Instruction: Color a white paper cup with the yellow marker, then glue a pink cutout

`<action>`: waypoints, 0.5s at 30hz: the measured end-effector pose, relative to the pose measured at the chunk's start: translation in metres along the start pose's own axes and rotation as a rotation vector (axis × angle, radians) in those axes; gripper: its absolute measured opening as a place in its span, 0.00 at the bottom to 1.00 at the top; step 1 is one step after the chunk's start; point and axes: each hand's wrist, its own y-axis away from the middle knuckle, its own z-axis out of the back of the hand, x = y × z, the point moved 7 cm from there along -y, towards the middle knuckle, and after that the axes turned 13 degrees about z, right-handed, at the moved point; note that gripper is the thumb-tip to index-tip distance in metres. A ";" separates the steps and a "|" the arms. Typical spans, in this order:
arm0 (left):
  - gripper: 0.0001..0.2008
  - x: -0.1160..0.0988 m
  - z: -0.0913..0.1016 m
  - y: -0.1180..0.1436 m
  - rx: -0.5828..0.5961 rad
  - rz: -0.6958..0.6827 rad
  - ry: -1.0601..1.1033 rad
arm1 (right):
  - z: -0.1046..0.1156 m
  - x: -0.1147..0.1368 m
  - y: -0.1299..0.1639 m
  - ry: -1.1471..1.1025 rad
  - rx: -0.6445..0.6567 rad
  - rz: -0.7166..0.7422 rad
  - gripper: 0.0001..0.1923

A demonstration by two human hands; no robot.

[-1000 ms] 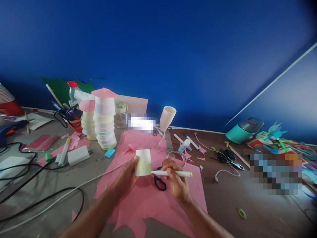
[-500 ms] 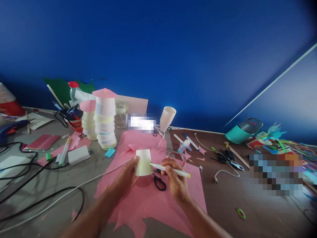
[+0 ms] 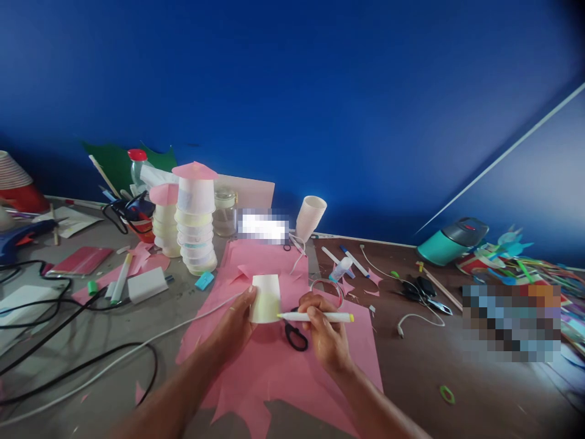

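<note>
A white paper cup [image 3: 265, 297], partly coloured pale yellow, is held upside down above the pink paper [image 3: 256, 366]. My left hand [image 3: 235, 317] grips it by its left side, thumb on the front. Between the fingers of my right hand [image 3: 325, 335] lies a yellow marker [image 3: 295, 317], nearly level, with its tip at the cup's lower right edge. Black-handled scissors [image 3: 296, 336] rest on the paper just under the marker, their blades partly hidden.
Left of the paper, stacked-cup towers [image 3: 195, 225] with pink paper tops stand before a glass jar [image 3: 225, 212]. A stack of white cups [image 3: 311, 214] leans at the back. A teal bottle [image 3: 448, 242] lies right. Cables [image 3: 150, 338] cross the left side.
My right hand has brought the marker tip slightly down along the cup's right side, and the marker now lies more level. My left hand still holds the cup in nearly the same place.
</note>
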 end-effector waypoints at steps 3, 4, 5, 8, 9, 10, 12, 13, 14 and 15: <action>0.13 -0.007 -0.006 0.006 -0.035 -0.016 -0.063 | 0.001 0.000 0.000 0.008 -0.028 -0.025 0.20; 0.14 -0.008 -0.007 0.007 -0.045 -0.023 -0.070 | 0.000 -0.001 0.000 0.006 -0.017 -0.036 0.19; 0.15 -0.009 -0.008 0.008 -0.051 -0.030 -0.072 | -0.002 -0.001 0.001 -0.004 0.002 -0.046 0.19; 0.15 -0.010 -0.008 0.010 -0.067 -0.041 -0.088 | -0.004 -0.001 0.001 -0.045 0.037 -0.052 0.20; 0.14 -0.010 -0.008 0.010 -0.071 -0.044 -0.102 | -0.004 -0.001 0.002 -0.047 0.030 -0.050 0.20; 0.14 -0.011 -0.008 0.011 -0.073 -0.049 -0.117 | -0.002 -0.001 0.002 -0.038 0.015 -0.047 0.19; 0.14 -0.011 -0.008 0.011 -0.070 -0.057 -0.131 | 0.000 -0.002 0.002 -0.007 -0.009 -0.038 0.18; 0.15 -0.011 -0.008 0.010 -0.066 -0.058 -0.125 | 0.001 -0.002 0.002 -0.001 -0.004 -0.034 0.18; 0.15 -0.010 -0.007 0.010 -0.062 -0.056 -0.119 | 0.000 -0.003 0.002 -0.004 0.010 -0.031 0.17; 0.15 -0.010 -0.007 0.009 -0.059 -0.052 -0.112 | -0.001 -0.003 0.002 -0.016 0.028 -0.029 0.17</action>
